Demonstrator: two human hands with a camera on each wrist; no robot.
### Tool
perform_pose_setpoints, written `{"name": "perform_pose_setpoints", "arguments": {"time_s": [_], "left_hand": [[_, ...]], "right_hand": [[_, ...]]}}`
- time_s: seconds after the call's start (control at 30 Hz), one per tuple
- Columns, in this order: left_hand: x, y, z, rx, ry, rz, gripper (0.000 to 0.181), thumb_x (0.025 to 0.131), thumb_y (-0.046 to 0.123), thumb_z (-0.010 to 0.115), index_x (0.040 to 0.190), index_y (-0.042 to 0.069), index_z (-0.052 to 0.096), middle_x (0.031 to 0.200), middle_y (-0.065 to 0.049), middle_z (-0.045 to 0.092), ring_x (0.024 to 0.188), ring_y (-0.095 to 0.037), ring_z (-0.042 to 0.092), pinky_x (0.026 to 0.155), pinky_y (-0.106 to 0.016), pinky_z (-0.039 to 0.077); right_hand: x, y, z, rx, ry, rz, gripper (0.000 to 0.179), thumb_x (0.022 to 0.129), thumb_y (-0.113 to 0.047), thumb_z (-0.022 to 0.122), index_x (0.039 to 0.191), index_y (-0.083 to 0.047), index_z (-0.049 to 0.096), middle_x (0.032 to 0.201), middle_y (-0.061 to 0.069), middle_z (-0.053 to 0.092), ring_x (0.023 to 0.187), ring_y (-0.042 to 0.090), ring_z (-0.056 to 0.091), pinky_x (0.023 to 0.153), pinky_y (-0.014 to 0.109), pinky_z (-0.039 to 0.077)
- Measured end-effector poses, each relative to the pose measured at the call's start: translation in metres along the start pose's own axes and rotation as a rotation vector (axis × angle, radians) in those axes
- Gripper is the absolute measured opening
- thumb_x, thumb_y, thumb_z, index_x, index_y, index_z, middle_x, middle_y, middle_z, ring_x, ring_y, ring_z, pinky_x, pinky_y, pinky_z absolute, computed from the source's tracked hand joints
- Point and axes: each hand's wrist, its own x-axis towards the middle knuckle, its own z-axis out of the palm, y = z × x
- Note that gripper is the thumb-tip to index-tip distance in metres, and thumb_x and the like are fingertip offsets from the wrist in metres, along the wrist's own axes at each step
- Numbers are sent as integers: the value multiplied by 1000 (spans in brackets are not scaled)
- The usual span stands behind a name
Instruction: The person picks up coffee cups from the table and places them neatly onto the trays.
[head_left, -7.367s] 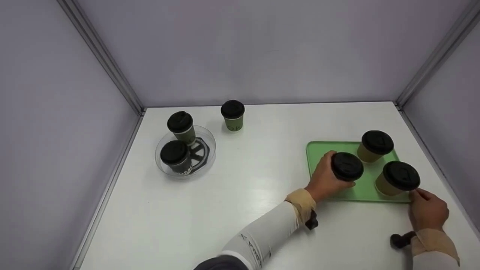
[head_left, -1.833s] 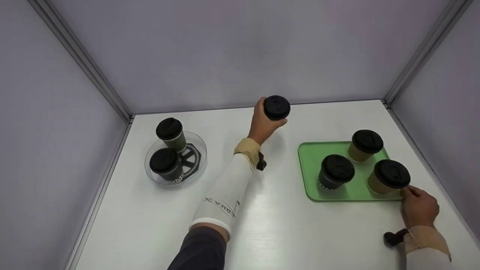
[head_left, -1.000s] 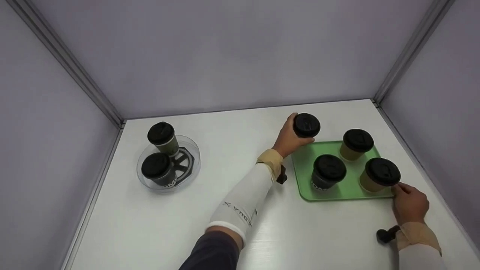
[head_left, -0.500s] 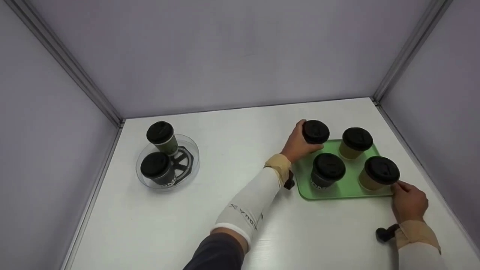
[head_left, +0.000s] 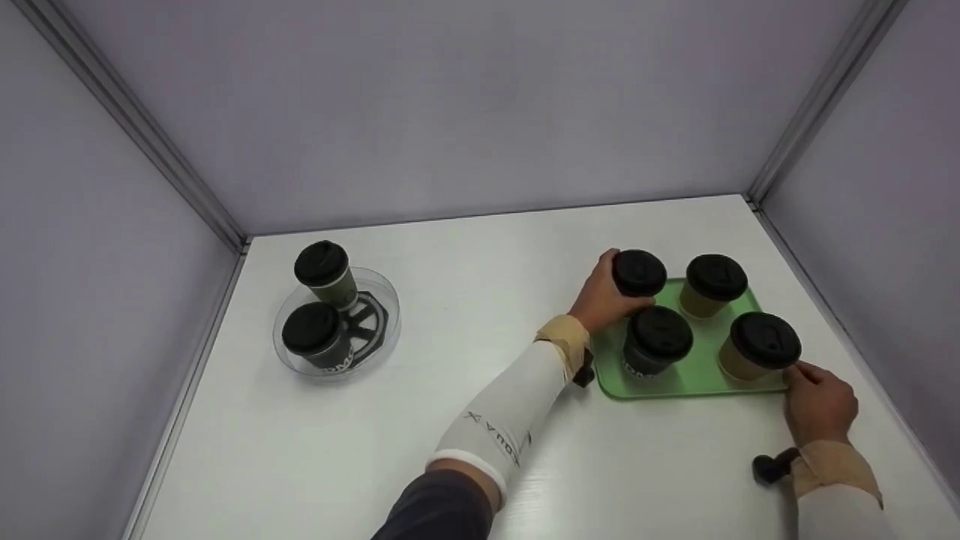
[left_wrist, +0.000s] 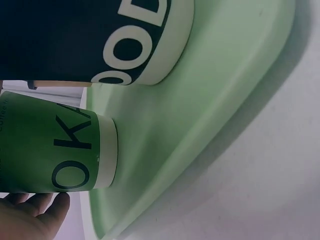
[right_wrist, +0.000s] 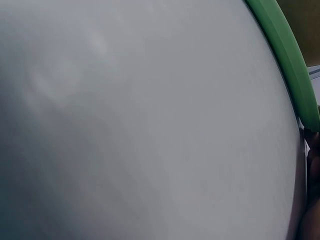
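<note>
My left hand (head_left: 602, 300) grips a green paper coffee cup (head_left: 638, 273) with a black lid at the back left of the green tray (head_left: 694, 385). In the left wrist view the cup (left_wrist: 35, 145) stands with its white base at the tray surface, fingers (left_wrist: 56, 214) along its side. Just in front of it stands a dark coffee cup (head_left: 658, 339) with white lettering. Two tan cups with black lids, one behind (head_left: 709, 289) and one in front (head_left: 759, 349), fill the tray's right side. My right hand (head_left: 821, 405) pinches the tray's front right corner.
On the left of the white table (head_left: 450, 322), a clear round dish (head_left: 394, 319) holds a green lidded cup (head_left: 328, 274) and a dark lidded cup (head_left: 316, 337). Grey walls (head_left: 487, 112) enclose the table at the back and sides.
My left hand let go of the dark cup on the tray, took the green cup from the back of the table and carried it right to the tray. My right hand stays at the corner.
</note>
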Motion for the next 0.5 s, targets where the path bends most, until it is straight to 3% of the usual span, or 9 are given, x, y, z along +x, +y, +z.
{"name": "perform_pose_setpoints", "arguments": {"time_s": [0.5], "left_hand": [[4, 3, 5, 70, -14, -6, 102, 73, 45, 84, 150, 11, 26, 141, -1, 45, 127, -7, 43, 102, -21, 35]], "right_hand": [[0, -1, 0, 2, 2, 18, 46, 99, -38, 51, 130, -5, 62, 130, 19, 59, 125, 37, 48, 104, 49, 36]]}}
